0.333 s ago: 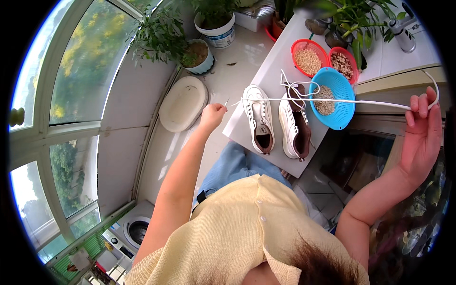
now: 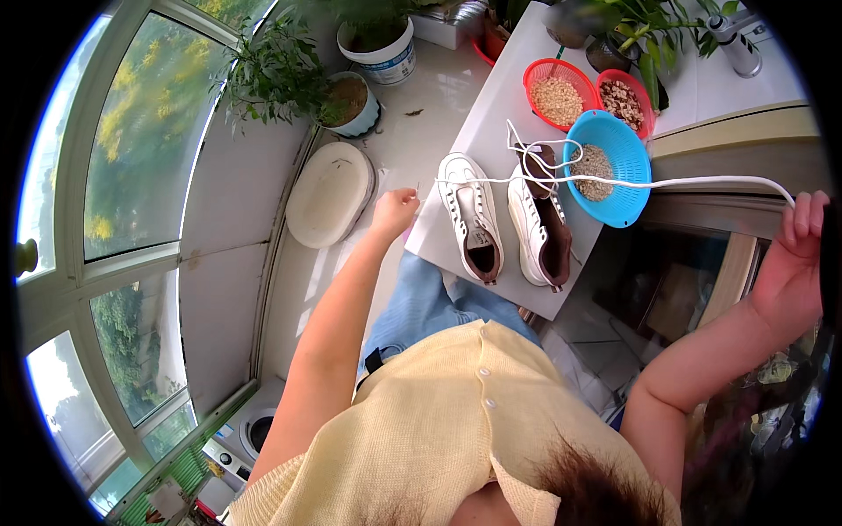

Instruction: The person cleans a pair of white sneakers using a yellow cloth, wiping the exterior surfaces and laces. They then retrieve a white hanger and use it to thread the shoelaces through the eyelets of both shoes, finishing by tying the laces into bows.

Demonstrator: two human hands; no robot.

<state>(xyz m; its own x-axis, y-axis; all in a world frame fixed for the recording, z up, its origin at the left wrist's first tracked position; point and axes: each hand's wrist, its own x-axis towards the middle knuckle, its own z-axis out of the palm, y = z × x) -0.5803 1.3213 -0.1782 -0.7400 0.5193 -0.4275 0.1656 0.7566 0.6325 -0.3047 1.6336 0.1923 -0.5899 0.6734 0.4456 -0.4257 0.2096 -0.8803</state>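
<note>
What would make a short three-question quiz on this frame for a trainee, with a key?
1. True or false: the right-hand grip holds the white lace.
2. How many shoes stand on the white counter?
3. What colour is the basket nearest the shoes: a) red, b) blue, c) green?

Key: 1. True. 2. Two. 3. b, blue.

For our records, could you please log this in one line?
left hand: closed; right hand: holding white lace; lace: across white shoes
</note>
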